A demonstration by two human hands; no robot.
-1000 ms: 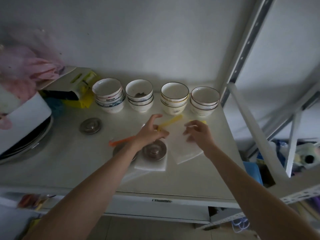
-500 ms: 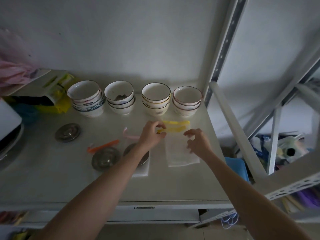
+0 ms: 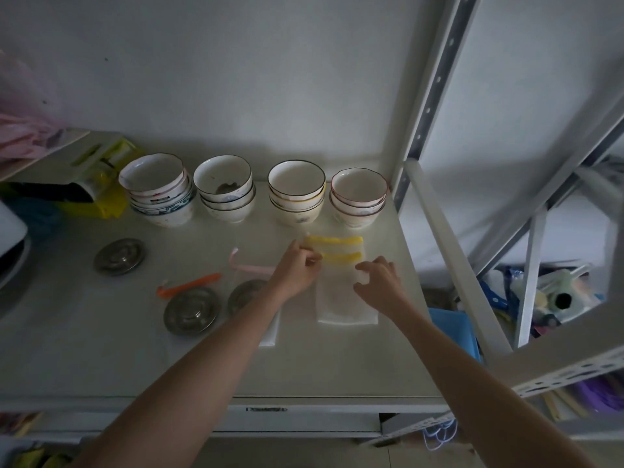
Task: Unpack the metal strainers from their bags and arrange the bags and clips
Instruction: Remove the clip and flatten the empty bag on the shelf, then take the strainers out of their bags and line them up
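Two yellow clips lie side by side at the top of a clear bag (image 3: 344,305) on the shelf: the far one (image 3: 334,239) and the near one (image 3: 341,256). My left hand (image 3: 297,268) pinches the left end of the near yellow clip. My right hand (image 3: 380,282) hovers over the bag with fingers spread, holding nothing. Three metal strainers lie bare on the shelf: one at far left (image 3: 120,256), one in the middle (image 3: 191,310), one (image 3: 244,293) partly under my left forearm. A pink clip (image 3: 253,268) and an orange clip (image 3: 189,285) lie nearby. Another bag (image 3: 270,332) shows under my left arm.
Four stacks of bowls (image 3: 293,192) line the back of the shelf. A yellow-green package (image 3: 98,177) and pink plastic bag (image 3: 23,130) sit at the left. A slanted metal shelf post (image 3: 449,265) stands just right of the shelf edge, with clutter behind it.
My left hand carried the yellow clip to the right and set it down beside the other yellow clip on the bag. The right hand drew back a little and spread its fingers.
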